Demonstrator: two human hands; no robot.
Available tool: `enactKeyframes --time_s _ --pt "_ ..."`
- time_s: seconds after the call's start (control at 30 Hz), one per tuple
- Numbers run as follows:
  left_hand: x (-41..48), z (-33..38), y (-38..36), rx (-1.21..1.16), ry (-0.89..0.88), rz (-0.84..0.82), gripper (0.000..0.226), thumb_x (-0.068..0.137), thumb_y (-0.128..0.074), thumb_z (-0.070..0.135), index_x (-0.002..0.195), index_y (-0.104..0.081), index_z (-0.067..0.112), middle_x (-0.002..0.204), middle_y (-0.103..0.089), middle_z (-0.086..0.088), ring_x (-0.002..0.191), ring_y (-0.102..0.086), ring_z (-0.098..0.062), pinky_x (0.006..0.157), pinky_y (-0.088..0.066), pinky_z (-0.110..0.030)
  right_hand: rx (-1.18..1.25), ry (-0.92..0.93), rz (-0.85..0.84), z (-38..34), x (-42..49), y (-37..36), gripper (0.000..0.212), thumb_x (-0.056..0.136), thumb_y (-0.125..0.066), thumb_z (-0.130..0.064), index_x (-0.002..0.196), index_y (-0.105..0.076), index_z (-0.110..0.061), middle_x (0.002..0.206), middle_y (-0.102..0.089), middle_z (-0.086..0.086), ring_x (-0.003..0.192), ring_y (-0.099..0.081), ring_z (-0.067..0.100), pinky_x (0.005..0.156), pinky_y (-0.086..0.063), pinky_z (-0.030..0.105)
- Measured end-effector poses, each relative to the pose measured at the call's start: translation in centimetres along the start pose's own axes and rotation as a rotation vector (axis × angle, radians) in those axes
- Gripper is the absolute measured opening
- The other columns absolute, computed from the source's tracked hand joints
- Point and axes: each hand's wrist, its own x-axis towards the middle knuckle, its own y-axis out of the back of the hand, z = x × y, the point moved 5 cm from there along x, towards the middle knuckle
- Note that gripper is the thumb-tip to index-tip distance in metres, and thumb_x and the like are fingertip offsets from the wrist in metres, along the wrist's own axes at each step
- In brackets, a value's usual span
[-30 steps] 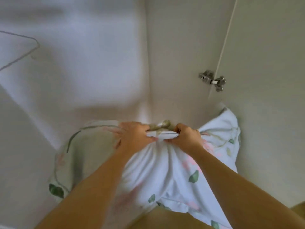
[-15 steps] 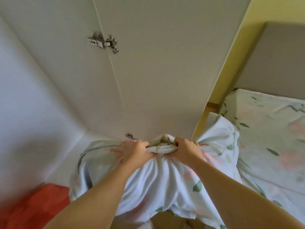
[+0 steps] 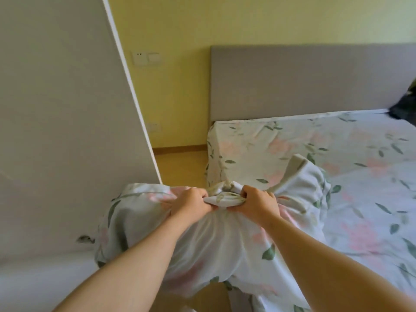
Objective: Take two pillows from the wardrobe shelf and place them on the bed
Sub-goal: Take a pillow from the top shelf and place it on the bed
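Observation:
A white pillow (image 3: 216,244) with a pink-and-green flower print hangs in front of me, bunched at its top edge. My left hand (image 3: 191,204) and my right hand (image 3: 256,202) both grip that gathered edge, knuckles close together. The pillow is in the air between the open wardrobe door (image 3: 67,131) on the left and the bed (image 3: 337,154) on the right. The bed has a sheet in the same flower print and a grey headboard (image 3: 304,79). Its near corner lies just beyond my right hand. I cannot tell whether a second pillow is in the bundle.
The wardrobe door's white edge (image 3: 132,93) runs down to the pillow's left side. A strip of wooden floor (image 3: 180,167) separates door and bed. The yellow wall (image 3: 171,86) carries switches (image 3: 145,58) and a socket. A dark object (image 3: 405,104) lies at the bed's far right.
My view has swung right from the wardrobe interior and door hinge to the bed. Both hands have kept their grip and carried the pillow along toward the bed.

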Motion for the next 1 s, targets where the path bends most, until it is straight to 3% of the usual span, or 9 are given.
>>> enactKeyframes --time_s 0.23,0.33,0.57,0.8,1.0 --pt "3.2 7.7 -5.3 0.004 -0.138 -0.006 0.037 0.075 -0.069 0.034 0.049 -0.043 0.025 0.082 -0.063 -0.003 0.090 -0.059 -0.024 0.070 -0.042 -0.031 -0.031 -0.109 0.097 8.5 0.6 3.9 0.034 0.075 -0.061 -0.056 0.080 -0.045 -0.026 0.096 -0.070 0.002 0.091 -0.061 0.027 0.078 -0.032 0.034" --pt "4.3 10.3 -6.8 -0.012 -0.175 -0.033 0.037 0.076 -0.068 0.032 0.052 -0.042 0.024 0.076 -0.059 -0.001 0.086 -0.059 -0.026 0.068 -0.040 -0.031 -0.046 -0.140 0.142 11.0 0.6 5.2 0.033 0.077 -0.060 -0.056 0.080 -0.043 -0.028 0.097 -0.071 0.002 0.091 -0.061 0.025 0.075 -0.029 0.032" --pt "7.3 15.9 -10.0 0.038 -0.291 -0.131 0.035 0.075 -0.070 0.030 0.052 -0.044 0.024 0.078 -0.062 -0.005 0.087 -0.061 -0.029 0.069 -0.043 -0.031 -0.021 -0.303 0.203 16.2 0.3 7.5 0.031 0.078 -0.061 -0.053 0.080 -0.045 -0.026 0.097 -0.071 0.003 0.093 -0.062 0.025 0.081 -0.030 0.033" --pt "11.3 18.7 -11.9 0.064 -0.349 -0.208 0.037 0.074 -0.072 0.031 0.052 -0.043 0.023 0.073 -0.059 0.000 0.077 -0.058 -0.024 0.068 -0.044 -0.031 -0.017 -0.396 0.223 19.1 2.8 8.3 0.032 0.078 -0.062 -0.052 0.082 -0.045 -0.025 0.099 -0.070 0.002 0.094 -0.061 0.024 0.081 -0.030 0.032" --pt "18.2 20.4 -11.2 0.071 -0.367 -0.242 0.036 0.076 -0.070 0.032 0.054 -0.044 0.023 0.087 -0.069 -0.009 0.086 -0.063 -0.028 0.069 -0.046 -0.033 0.017 -0.449 0.195 20.3 9.7 9.4 0.034 0.076 -0.064 -0.053 0.081 -0.045 -0.027 0.097 -0.070 0.001 0.092 -0.061 0.024 0.079 -0.028 0.032"
